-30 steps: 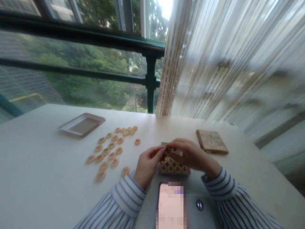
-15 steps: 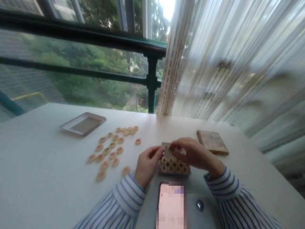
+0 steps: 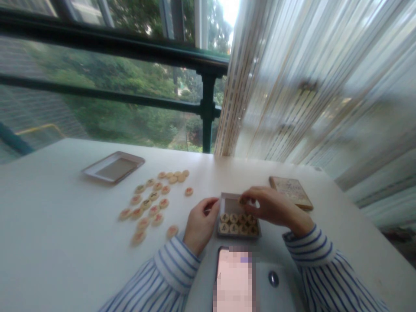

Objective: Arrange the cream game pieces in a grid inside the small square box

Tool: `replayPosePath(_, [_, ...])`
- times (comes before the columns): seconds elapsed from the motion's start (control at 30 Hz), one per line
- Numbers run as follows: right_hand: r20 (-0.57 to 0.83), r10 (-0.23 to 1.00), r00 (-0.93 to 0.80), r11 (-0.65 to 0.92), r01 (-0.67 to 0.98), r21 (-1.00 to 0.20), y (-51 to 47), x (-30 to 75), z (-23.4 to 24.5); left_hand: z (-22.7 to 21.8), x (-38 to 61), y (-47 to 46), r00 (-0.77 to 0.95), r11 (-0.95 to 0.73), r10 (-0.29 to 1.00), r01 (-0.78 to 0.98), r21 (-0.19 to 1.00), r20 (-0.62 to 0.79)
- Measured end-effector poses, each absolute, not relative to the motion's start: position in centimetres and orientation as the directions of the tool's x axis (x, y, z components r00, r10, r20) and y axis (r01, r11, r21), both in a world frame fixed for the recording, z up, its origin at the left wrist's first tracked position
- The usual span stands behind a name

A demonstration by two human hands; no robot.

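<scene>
A shallow box (image 3: 220,234) stands before me with two rows of round wooden xiangqi pieces (image 3: 233,228) in its near part, marked with dark characters. Its far part shows a bare bottom. My right hand (image 3: 268,206) is over the box's right side, closed in a pinch on one xiangqi piece (image 3: 242,201), mostly covered by the fingers. My left hand (image 3: 200,223) is closed at the box's left wall, thumb and fingertips at its edge. Left of it, several loose xiangqi pieces (image 3: 154,210) lie scattered, many with red characters, some with dark ones.
A shallow tray-like lid (image 3: 86,174) lies at the back left of the white table (image 3: 65,225). A flat, printed box (image 3: 294,193) lies to the right. A phone (image 3: 232,277) and a light case with a dark oval (image 3: 273,278) are nearest me. Railing and strand curtain border the table.
My right hand has moved slightly right with the piece in its fingers. My left fingertips have drawn back left to the box's edge, uncovering more of its far part.
</scene>
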State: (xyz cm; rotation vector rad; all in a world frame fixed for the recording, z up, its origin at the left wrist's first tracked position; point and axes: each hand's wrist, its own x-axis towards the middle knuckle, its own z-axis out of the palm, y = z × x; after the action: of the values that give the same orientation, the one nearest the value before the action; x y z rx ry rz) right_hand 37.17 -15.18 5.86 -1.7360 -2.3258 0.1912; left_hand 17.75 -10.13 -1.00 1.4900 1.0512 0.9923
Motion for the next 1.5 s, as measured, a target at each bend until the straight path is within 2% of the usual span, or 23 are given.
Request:
replayPosePath(0.2, [0.036,0.971,-0.236,0.238,0.947,-0.218,-15.0,37.6,5.2,-1.4,17.8,-10.1,0.301,-0.119,0.951,0.14,0.983,0.072])
replayPosePath(0.4, [-0.017,0.965,-0.263,0.252,0.939,-0.235,-14.6,37.9,4.4,-2.3,17.8,-10.0,0.339,-0.139,0.937,0.141,0.98,0.085])
replayPosePath(0.93, [-0.052,0.958,-0.283,0.263,0.935,-0.236,-13.9,38.5,2.9,-3.9,17.9,-9.9,0.38,-0.214,0.916,0.189,0.958,0.13])
replayPosePath(1.5, [-0.072,0.953,-0.295,0.27,0.931,-0.245,-13.8,38.4,2.9,-4.1,17.8,-10.0,0.374,-0.183,0.92,0.136,0.974,0.121])
